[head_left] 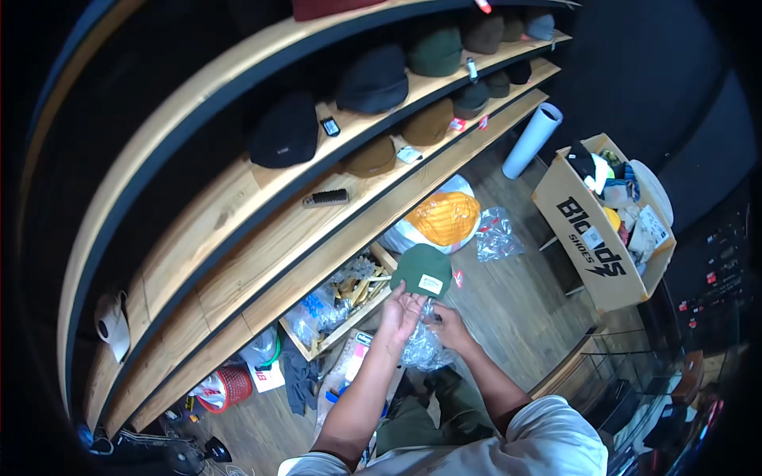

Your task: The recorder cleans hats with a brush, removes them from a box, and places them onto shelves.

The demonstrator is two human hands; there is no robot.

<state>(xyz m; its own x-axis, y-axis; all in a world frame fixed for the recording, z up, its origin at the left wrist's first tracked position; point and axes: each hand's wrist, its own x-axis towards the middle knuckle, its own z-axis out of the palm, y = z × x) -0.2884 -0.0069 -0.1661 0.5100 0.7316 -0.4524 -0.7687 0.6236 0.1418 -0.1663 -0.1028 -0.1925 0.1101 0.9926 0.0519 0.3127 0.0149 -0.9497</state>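
My left hand (pixel 403 312) has the green beanie (pixel 417 270) by its lower edge, palm turned up, white label (pixel 430 284) showing — so it's out in front of me, over the floor (pixel 516 313). My right hand (pixel 450 327) is clutching a crinkly clear plastic bag (pixel 422 351) just below it. Wooden shelves (pixel 230 226) to my left, stuffed cardboard box (pixel 607 295) off right.

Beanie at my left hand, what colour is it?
Green beanie, best seen in the head view.
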